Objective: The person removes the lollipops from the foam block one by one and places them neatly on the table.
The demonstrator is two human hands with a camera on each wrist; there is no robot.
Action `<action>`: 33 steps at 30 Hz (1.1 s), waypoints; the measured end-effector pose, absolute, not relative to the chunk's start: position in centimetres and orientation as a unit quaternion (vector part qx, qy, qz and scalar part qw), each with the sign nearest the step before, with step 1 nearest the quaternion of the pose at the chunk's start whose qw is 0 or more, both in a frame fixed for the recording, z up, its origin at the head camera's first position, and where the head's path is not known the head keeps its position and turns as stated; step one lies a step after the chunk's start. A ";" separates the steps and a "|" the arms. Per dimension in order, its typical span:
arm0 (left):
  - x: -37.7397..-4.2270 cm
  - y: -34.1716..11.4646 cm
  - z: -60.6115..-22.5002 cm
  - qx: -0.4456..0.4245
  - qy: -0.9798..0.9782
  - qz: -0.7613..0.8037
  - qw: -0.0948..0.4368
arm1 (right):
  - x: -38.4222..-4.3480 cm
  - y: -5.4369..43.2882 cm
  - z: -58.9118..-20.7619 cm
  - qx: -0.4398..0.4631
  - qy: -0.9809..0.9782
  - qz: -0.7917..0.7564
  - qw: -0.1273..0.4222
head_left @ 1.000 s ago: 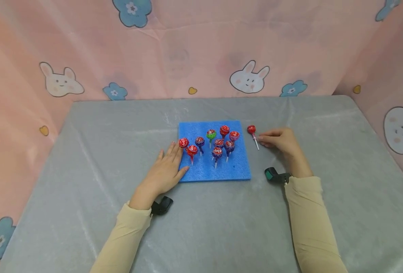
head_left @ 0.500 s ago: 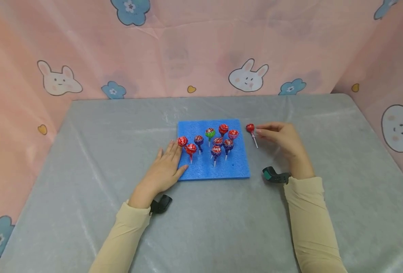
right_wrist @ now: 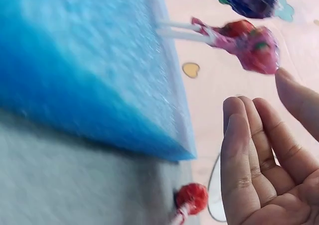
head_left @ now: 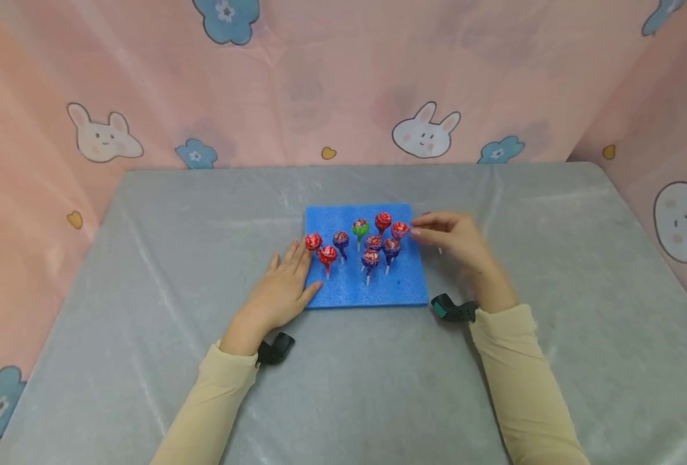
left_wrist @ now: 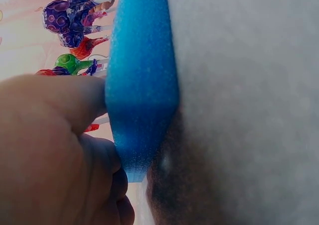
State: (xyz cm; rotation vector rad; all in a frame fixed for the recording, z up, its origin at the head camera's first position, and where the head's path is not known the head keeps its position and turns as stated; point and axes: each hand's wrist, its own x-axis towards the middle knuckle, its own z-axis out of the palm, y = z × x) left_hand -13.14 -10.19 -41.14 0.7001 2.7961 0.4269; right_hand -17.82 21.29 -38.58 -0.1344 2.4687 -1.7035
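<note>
Several wrapped lollipops stand by their sticks in a blue foam board point(head_left: 349, 297). My left hand point(head_left: 276, 290) lies along the board's left edge with straight fingers, its thumb on the top face. My right hand point(head_left: 454, 242) is at the board's right side, fingertips close beside a pink lollipop point(head_left: 399, 230). The right wrist view shows its fingers extended and holding nothing, the thumb right by the pink lollipop's head point(right_wrist: 261, 51). A red lollipop point(right_wrist: 192, 197) lies on the table outside the board, mostly hidden behind my right hand in the head view.
A purple lollipop point(head_left: 390, 248) and a red one point(head_left: 383, 221) stand close around the pink one. A green lollipop point(head_left: 359, 227) is nearer the middle. The grey-covered table point(head_left: 146, 258) backs onto a pink printed curtain point(head_left: 332, 77).
My right hand has left the red lollipop on the table and moved left to the pink one at the board. My left hand has stayed where it was.
</note>
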 end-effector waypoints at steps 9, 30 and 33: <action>-13.1 -10.0 -41.3 0.242 0.952 0.155 0.108 | -17.8 20.1 -39.5 -0.048 0.808 -0.581 0.086; -12.7 -9.8 -41.7 0.245 0.949 0.177 0.091 | -17.5 19.9 -41.2 -0.091 0.825 -0.550 0.091; -12.7 -10.0 -41.7 0.244 0.951 0.172 0.088 | -17.6 19.7 -41.3 -0.090 0.816 -0.564 0.089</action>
